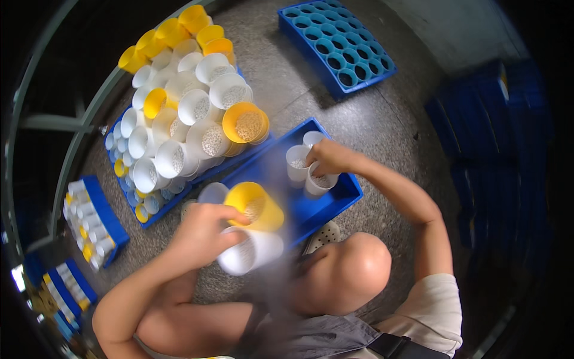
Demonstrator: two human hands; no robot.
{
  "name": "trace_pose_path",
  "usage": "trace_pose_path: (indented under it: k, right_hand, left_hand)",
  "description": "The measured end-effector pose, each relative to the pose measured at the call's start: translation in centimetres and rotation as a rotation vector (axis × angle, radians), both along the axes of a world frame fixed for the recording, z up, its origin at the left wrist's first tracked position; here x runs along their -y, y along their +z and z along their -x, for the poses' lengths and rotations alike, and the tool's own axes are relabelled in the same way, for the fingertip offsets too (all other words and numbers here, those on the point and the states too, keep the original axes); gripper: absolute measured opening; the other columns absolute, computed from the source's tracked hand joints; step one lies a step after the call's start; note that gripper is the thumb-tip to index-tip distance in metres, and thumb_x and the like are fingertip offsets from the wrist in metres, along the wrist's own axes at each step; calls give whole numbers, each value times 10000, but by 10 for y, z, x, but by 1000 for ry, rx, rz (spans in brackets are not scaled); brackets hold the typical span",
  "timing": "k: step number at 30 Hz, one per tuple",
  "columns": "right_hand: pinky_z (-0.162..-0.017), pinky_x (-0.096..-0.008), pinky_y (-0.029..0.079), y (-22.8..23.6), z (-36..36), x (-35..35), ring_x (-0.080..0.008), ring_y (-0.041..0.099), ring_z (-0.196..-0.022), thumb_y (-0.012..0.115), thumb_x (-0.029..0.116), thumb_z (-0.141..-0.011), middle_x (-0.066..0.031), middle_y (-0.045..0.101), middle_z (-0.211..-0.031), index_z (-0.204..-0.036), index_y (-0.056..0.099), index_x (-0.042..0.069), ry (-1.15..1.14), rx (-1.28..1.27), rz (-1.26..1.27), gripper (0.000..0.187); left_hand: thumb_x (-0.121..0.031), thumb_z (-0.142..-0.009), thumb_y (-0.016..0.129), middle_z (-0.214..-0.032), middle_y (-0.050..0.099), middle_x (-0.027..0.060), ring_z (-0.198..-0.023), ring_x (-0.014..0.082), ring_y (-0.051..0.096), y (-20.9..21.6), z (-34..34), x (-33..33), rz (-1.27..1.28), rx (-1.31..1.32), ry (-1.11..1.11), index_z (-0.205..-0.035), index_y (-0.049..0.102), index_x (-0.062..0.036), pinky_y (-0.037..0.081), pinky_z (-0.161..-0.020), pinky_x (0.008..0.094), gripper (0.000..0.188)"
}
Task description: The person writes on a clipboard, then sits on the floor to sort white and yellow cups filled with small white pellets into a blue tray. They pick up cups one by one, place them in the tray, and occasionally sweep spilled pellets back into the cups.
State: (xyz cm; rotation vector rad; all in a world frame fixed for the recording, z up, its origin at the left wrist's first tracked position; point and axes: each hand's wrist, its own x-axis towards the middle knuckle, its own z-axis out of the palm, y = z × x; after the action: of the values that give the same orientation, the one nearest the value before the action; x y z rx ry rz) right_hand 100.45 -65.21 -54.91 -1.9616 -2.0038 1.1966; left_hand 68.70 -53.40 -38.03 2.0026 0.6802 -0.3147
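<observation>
My left hand (pixel 200 236) pinches a yellow cup (pixel 268 212) and a white cup (pixel 263 251) by their adjoining rims, in front of my knees. Pale granules show inside the yellow cup. A translucent cup (pixel 213 193) is partly hidden beyond that hand. In the blue tray (pixel 350 202) stand three translucent white cups, one nearest me (pixel 321 186), one on the left (pixel 296 172) and one at the back (pixel 311 138). My right hand (pixel 336 158) reaches down among them, its bent fingers closed at their rims. Small white granules lie in the two front cups.
On the left, many white and yellow cups of granules (pixel 212 140) lie stacked on a blue crate. A blue crate with rows of teal round holders (pixel 344 45) sits at the back. Blue crates (pixel 478 119) are piled at right. Smaller loaded crates (pixel 104 218) stand far left.
</observation>
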Motion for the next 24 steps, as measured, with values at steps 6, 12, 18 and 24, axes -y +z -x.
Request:
trace_pose_path:
  k: [6,12,18,24]
  right_hand:
    - [-813,-467,590,-116,30,3,-391,713,-891,749,70,-727,-205,703,-1012,-953,802,107,-209,278,-136,235]
    - [-807,-479,589,-125,28,9,-422,702,-894,753,145,-790,-239,675,-1052,-1084,754,74,-262,252,-143,302]
    - [-850,-482,577,-67,31,-3,-429,691,-953,777,191,-821,-256,675,-1116,-1247,678,56,-211,236,-80,457]
    - [-741,-376,591,65,-17,-84,-271,732,-801,770,168,-863,-150,749,-891,-1032,751,40,-100,368,-327,212]
  left_hand:
    - [-125,-741,817,-926,742,219,-874,371,729,-173,-37,57,-208,-196,181,-993,801,-76,575,-829,420,256]
    - [-60,-799,768,-1033,707,237,-932,428,692,-262,-62,75,-362,-64,482,-1048,750,-59,559,-843,483,250]
    - [-116,-848,750,-995,683,303,-944,472,681,-239,-83,61,-287,-27,390,-1137,684,-5,554,-862,500,317]
    - [-168,-875,739,-958,708,287,-930,435,702,-86,-64,-10,-109,-22,-231,-1185,682,8,572,-833,473,362]
